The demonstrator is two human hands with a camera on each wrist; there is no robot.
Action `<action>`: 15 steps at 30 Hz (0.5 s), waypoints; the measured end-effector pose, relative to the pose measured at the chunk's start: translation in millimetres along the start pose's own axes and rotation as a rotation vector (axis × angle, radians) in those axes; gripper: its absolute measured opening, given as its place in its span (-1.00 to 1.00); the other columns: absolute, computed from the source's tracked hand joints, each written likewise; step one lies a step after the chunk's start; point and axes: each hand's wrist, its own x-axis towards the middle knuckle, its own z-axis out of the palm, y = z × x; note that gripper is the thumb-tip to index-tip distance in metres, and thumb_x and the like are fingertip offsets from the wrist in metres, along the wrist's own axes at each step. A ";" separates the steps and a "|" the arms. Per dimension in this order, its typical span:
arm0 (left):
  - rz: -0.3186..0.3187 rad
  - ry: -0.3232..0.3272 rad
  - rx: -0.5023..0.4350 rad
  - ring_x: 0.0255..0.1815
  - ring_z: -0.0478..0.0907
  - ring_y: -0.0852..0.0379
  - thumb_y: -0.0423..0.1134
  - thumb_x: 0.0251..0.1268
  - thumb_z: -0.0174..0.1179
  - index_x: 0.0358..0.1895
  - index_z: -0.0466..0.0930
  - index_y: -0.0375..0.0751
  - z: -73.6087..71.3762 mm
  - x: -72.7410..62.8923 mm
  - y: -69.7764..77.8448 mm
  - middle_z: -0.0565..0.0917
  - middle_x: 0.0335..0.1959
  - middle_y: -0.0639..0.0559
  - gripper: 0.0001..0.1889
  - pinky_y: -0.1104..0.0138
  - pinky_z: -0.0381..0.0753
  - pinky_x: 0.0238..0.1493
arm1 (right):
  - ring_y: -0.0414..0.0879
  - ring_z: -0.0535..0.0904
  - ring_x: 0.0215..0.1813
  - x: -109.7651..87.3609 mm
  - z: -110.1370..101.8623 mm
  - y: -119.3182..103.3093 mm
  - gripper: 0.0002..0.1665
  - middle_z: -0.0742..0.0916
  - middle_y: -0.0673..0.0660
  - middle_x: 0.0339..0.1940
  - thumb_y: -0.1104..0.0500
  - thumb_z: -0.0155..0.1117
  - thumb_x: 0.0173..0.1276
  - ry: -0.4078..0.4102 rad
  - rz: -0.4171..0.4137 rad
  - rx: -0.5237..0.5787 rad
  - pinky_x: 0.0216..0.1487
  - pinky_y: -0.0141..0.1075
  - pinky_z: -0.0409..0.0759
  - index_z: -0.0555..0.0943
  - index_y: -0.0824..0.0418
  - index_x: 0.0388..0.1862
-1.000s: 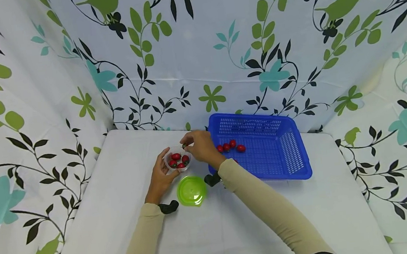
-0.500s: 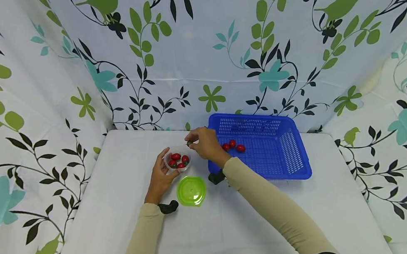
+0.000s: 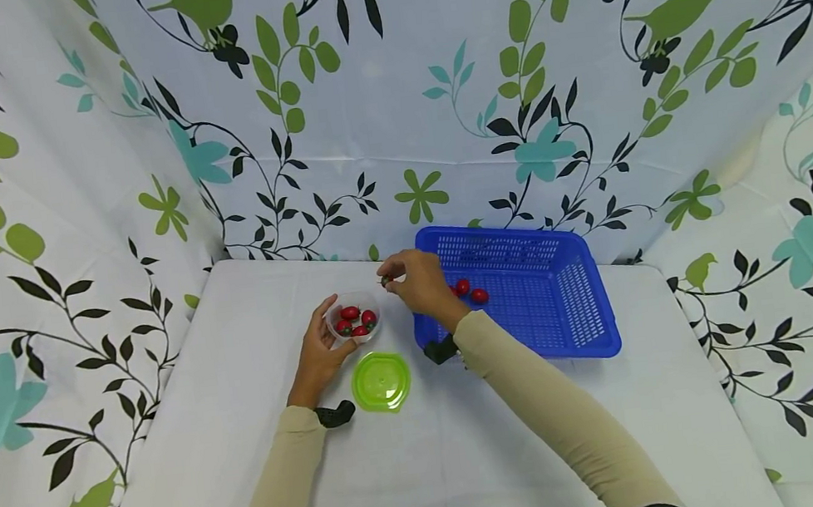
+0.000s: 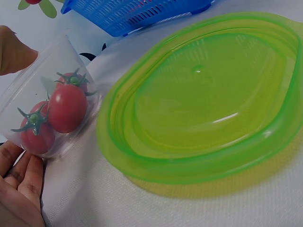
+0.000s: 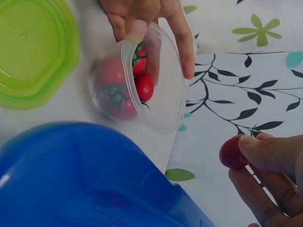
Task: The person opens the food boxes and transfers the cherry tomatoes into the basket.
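My left hand holds a small clear plastic container from its left side, thumb and fingers around it. Inside lie several red cherry tomatoes with green stems. Between the thumb and fingertips of my right hand is one cherry tomato, pinched in the air to the right of the container. That hand overlaps the left rim of a blue basket in the head view. A translucent green lid lies on the table just in front of the container.
A few more cherry tomatoes sit in the left part of the basket, partly hidden by my right hand. The white-covered table meets a leaf-patterned curtain at the back, and similar cloth hangs at both sides.
My right hand has moved right, away from the container and toward the basket, still pinching the cherry tomato. My left hand and the container have stayed in place.
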 end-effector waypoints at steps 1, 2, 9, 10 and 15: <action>0.003 -0.001 0.000 0.75 0.13 -0.21 -0.50 0.31 0.37 0.73 0.05 -0.01 -0.1 0.3 -0.5 0.20 0.71 -0.25 -0.01 -0.07 0.19 0.72 | -0.02 0.80 0.08 -0.1 -1.0 0.2 -0.78 0.89 0.07 -0.10 0.29 0.51 0.38 0.001 0.000 -0.004 0.44 0.02 0.59 0.84 0.17 -0.02; 0.002 0.000 0.001 0.75 0.13 -0.21 -0.51 0.30 0.37 0.73 0.05 -0.01 -0.1 0.2 -0.4 0.20 0.71 -0.25 -0.01 -0.07 0.19 0.72 | -0.02 0.80 0.07 -0.4 -2.1 0.2 -0.79 0.89 0.08 -0.10 0.29 0.51 0.38 0.002 0.003 -0.002 0.45 0.03 0.59 0.84 0.16 -0.02; 0.010 -0.007 -0.014 0.76 0.10 -0.23 -0.54 0.30 0.35 0.73 0.05 -0.06 0.0 0.9 -1.3 0.17 0.72 -0.27 -0.02 -0.09 0.16 0.73 | -0.01 0.79 0.10 -1.5 -9.5 3.2 -0.77 0.88 0.07 -0.10 0.32 0.50 0.38 0.015 0.035 0.000 0.26 -0.08 0.76 0.84 0.15 -0.01; 0.011 -0.009 -0.020 0.76 0.09 -0.23 -0.54 0.31 0.35 0.73 0.04 -0.06 0.0 0.8 -1.3 0.17 0.72 -0.28 -0.02 -0.09 0.14 0.73 | 0.00 0.79 0.10 -1.6 -10.9 4.0 -0.77 0.89 0.08 -0.10 0.32 0.49 0.38 0.016 0.037 0.004 0.29 -0.08 0.74 0.84 0.16 -0.02; -0.002 -0.009 -0.020 0.77 0.07 -0.21 -0.49 0.35 0.35 0.74 0.03 0.00 0.0 0.2 -0.5 0.16 0.73 -0.23 -0.02 -0.08 0.13 0.74 | 0.01 0.80 0.09 -3.9 -18.5 8.8 -0.78 0.89 0.10 -0.10 0.33 0.48 0.39 0.015 0.036 0.032 0.47 0.03 0.60 0.84 0.16 -0.02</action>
